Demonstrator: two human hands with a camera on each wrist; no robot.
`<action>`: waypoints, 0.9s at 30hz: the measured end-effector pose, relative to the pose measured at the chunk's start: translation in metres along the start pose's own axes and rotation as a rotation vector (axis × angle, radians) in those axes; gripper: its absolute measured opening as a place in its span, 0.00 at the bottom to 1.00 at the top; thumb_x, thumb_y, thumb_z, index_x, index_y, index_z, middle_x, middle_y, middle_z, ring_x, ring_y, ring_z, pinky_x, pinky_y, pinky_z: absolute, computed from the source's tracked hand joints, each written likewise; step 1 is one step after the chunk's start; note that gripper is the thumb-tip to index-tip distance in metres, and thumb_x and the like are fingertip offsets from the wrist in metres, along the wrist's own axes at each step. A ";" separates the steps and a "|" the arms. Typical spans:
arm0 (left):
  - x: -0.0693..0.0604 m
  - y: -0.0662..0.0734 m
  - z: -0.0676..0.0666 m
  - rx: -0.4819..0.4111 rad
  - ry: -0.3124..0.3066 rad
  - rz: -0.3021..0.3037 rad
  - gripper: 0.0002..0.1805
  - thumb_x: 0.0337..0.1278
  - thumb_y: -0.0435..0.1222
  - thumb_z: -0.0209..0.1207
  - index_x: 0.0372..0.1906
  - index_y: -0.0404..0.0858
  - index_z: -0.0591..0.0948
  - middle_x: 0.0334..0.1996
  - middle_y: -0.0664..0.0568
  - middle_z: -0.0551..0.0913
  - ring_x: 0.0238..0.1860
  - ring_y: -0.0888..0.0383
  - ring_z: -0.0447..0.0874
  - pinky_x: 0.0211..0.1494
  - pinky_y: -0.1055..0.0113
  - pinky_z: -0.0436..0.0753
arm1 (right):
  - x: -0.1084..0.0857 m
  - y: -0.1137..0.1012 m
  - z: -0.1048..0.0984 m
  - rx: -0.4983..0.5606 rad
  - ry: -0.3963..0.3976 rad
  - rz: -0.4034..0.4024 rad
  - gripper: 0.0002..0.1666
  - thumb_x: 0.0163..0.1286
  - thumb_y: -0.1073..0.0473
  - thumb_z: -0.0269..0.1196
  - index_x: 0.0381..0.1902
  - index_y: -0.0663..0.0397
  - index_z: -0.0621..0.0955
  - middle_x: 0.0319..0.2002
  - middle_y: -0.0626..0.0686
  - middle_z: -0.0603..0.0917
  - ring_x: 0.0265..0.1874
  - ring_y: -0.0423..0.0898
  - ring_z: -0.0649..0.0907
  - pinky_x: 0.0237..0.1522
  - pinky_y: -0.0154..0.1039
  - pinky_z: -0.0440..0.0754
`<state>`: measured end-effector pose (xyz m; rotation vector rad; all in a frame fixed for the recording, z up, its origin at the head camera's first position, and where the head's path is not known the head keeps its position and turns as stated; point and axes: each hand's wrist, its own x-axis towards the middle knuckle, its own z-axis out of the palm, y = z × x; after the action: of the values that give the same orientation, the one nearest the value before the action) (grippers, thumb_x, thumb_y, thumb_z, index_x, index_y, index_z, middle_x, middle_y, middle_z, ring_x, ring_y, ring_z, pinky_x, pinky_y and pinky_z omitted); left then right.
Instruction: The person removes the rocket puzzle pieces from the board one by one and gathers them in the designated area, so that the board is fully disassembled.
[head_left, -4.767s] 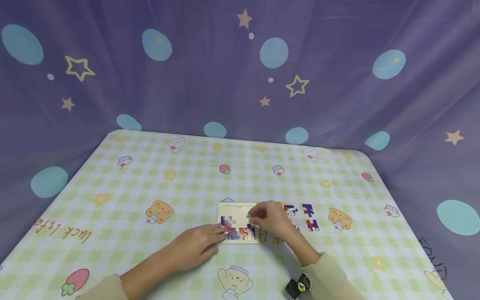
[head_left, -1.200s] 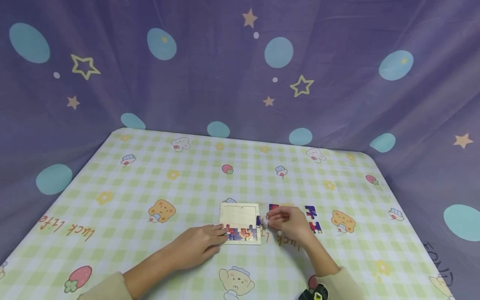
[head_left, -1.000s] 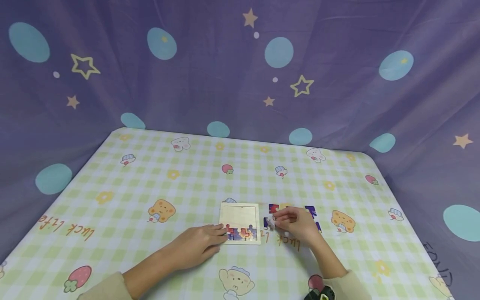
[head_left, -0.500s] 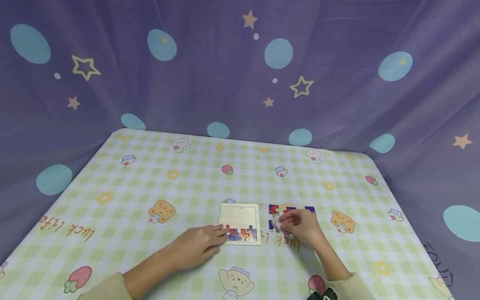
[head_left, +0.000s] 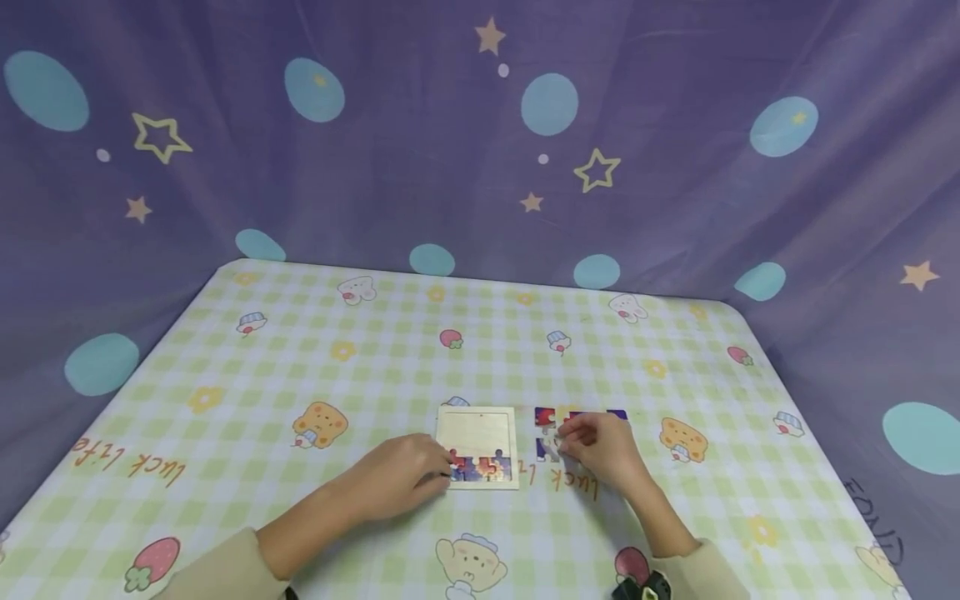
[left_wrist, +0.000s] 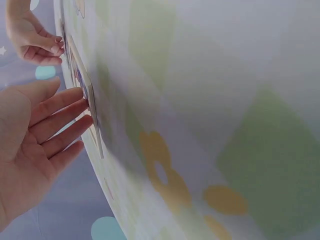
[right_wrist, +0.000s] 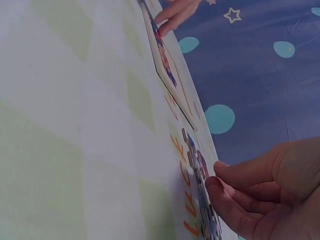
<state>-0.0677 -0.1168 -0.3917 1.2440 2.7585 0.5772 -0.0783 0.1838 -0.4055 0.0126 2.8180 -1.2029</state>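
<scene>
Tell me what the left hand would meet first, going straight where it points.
Probably the wooden frame, whose left edge the left hand overlaps in the head view; depth is unclear.

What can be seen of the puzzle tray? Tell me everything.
The puzzle tray is a pale, rectangular board that looks wooden, with a thin rim and a small dark mark near its far edge. It lies flat on the checked tablecloth. Joined puzzle pieces in purple, red and orange run along its near side; the recess beyond them is bare. The left hand reaches its left edge; whether the fingertips press it isn't clear.
</scene>
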 end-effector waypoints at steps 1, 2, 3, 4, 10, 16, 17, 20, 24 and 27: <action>0.001 0.000 0.000 -0.008 0.003 -0.002 0.06 0.58 0.38 0.61 0.36 0.44 0.87 0.38 0.55 0.89 0.43 0.61 0.86 0.53 0.64 0.85 | 0.000 -0.001 0.001 -0.003 0.001 -0.001 0.05 0.55 0.68 0.70 0.31 0.57 0.85 0.25 0.49 0.86 0.24 0.37 0.81 0.27 0.27 0.78; 0.003 -0.001 -0.001 -0.012 0.009 0.000 0.05 0.58 0.38 0.62 0.35 0.44 0.87 0.37 0.56 0.89 0.41 0.62 0.86 0.52 0.65 0.85 | 0.000 -0.002 0.002 -0.005 0.003 -0.004 0.05 0.55 0.68 0.70 0.31 0.57 0.85 0.25 0.49 0.86 0.24 0.37 0.81 0.27 0.27 0.78; 0.004 0.000 -0.001 -0.013 0.015 0.004 0.05 0.58 0.38 0.62 0.35 0.44 0.87 0.35 0.57 0.89 0.40 0.63 0.85 0.51 0.66 0.84 | 0.001 -0.004 0.003 -0.005 0.002 -0.010 0.05 0.55 0.68 0.70 0.31 0.56 0.86 0.25 0.49 0.86 0.23 0.37 0.81 0.27 0.27 0.78; 0.005 -0.001 0.000 -0.013 0.023 0.012 0.05 0.58 0.38 0.62 0.35 0.44 0.87 0.34 0.57 0.88 0.39 0.64 0.85 0.49 0.66 0.84 | 0.001 -0.005 0.005 -0.005 0.001 -0.013 0.05 0.55 0.68 0.70 0.31 0.56 0.86 0.25 0.49 0.86 0.23 0.37 0.81 0.26 0.27 0.78; 0.012 0.003 0.002 0.032 0.073 0.068 0.05 0.58 0.37 0.62 0.34 0.42 0.87 0.34 0.56 0.88 0.39 0.62 0.84 0.48 0.67 0.84 | 0.002 -0.015 0.015 0.018 -0.045 -0.088 0.07 0.55 0.70 0.69 0.32 0.57 0.86 0.26 0.49 0.86 0.25 0.37 0.81 0.28 0.25 0.79; 0.015 0.009 0.007 0.045 0.027 0.106 0.10 0.62 0.39 0.59 0.44 0.41 0.86 0.48 0.52 0.86 0.50 0.58 0.84 0.57 0.62 0.83 | 0.002 -0.027 0.026 0.037 -0.159 -0.206 0.08 0.56 0.69 0.69 0.35 0.58 0.85 0.29 0.51 0.86 0.28 0.38 0.81 0.30 0.25 0.80; 0.015 0.010 0.008 0.049 0.008 0.109 0.12 0.62 0.39 0.58 0.46 0.41 0.85 0.50 0.52 0.86 0.52 0.57 0.83 0.59 0.61 0.82 | 0.002 -0.029 0.028 0.033 -0.168 -0.221 0.08 0.56 0.68 0.69 0.35 0.58 0.85 0.29 0.51 0.86 0.28 0.38 0.81 0.30 0.25 0.80; 0.015 0.011 0.010 0.054 -0.053 0.112 0.14 0.64 0.40 0.57 0.51 0.41 0.83 0.56 0.52 0.83 0.58 0.56 0.81 0.64 0.60 0.79 | 0.002 -0.032 0.033 0.009 -0.182 -0.259 0.08 0.56 0.67 0.70 0.35 0.57 0.86 0.30 0.50 0.87 0.28 0.36 0.80 0.30 0.25 0.79; 0.011 0.012 0.012 0.050 -0.112 0.097 0.17 0.64 0.41 0.56 0.55 0.42 0.81 0.61 0.51 0.80 0.63 0.54 0.77 0.68 0.57 0.75 | 0.002 -0.034 0.038 -0.023 -0.201 -0.297 0.09 0.56 0.67 0.69 0.37 0.56 0.86 0.33 0.51 0.88 0.30 0.39 0.82 0.32 0.25 0.80; 0.008 0.011 0.013 0.040 -0.130 0.084 0.19 0.64 0.41 0.56 0.57 0.42 0.80 0.62 0.51 0.79 0.65 0.53 0.76 0.69 0.56 0.75 | 0.001 -0.036 0.040 -0.033 -0.212 -0.310 0.10 0.57 0.67 0.68 0.38 0.56 0.86 0.35 0.51 0.88 0.32 0.41 0.84 0.34 0.26 0.81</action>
<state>-0.0620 -0.1002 -0.3990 1.3599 2.6347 0.4315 -0.0776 0.1301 -0.4078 -0.5393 2.7179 -1.1298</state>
